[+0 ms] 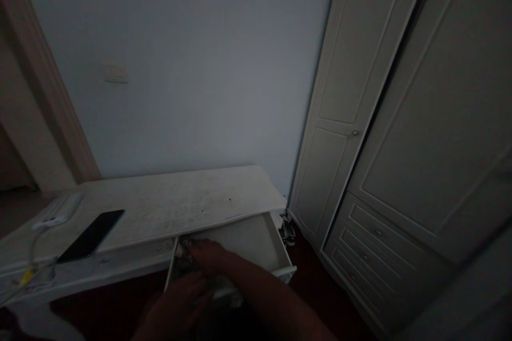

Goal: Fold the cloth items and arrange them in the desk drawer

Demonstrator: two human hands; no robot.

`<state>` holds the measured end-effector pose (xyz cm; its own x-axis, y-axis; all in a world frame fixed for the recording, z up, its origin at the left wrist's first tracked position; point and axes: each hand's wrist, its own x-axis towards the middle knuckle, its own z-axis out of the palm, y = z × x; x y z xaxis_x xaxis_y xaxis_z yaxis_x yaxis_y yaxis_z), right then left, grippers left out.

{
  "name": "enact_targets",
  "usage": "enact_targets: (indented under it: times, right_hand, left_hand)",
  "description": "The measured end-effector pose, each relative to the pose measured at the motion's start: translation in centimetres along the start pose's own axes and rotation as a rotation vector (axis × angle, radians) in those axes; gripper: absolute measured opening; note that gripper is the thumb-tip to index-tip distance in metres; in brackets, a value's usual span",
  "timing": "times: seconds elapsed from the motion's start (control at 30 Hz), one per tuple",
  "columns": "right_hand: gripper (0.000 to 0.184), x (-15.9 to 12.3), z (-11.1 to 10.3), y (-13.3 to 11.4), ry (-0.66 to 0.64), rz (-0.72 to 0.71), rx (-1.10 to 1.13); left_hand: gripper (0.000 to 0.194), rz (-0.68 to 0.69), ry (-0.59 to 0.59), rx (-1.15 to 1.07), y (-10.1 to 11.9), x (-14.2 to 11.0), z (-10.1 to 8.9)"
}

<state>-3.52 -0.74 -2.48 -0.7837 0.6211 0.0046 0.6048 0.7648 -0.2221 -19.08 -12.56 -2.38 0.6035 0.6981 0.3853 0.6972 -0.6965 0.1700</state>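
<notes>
A: Biggest thing first: the tall wardrobe (400, 133) on the right, doors closed, its 3 or so low drawers closed as well. Nothing of its contents shows.

B: Then the white desk (180, 202) against the wall, dusty top, with a dark phone (91, 235) lying flat near the left and a white power strip (60, 210) beyond it at the edge.

A: And the action: the drawer (260, 240) under the desktop is already pulled well out. Both hands are down in it.

B: Right hand (208, 256) reaches deep into the left part, resting on something mottled, papers (184, 256) perhaps. It's too dim to say. Fingers look loosely spread over it, but I can't tell whether they grip.

A: Left hand (176, 306) sits nearer the front edge, fingers stretched forward and flat, clamped on nothing I can make out.

B: So, opening is done and the rummaging looks mid-way. The right half of the drawer shows bare white bottom.

A: Nothing lifted clear yet.
</notes>
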Motion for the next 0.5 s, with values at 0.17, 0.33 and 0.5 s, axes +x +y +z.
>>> enact_targets:
  times: [0.17,0.33,0.5]
  right_hand:
    - [0.064,-0.4,-1.2,-0.3,-0.052,-0.044,-0.053]
    - [0.056,-1.7,-1.2,-0.6,-0.059,-0.178,-0.081]
    - [0.028,-2.1,-0.2,0.0,-0.095,-0.28,-0.046]
  left_hand:
    - [0.03,-0.04,-0.051,-0.033,0.4,0.2,-0.2]
    - [0.03,-0.038,-0.089,-0.035,0.5,0.3,-0.4]
    - [0.026,-0.044,-0.069,-0.08,0.3,0.3,-0.1]
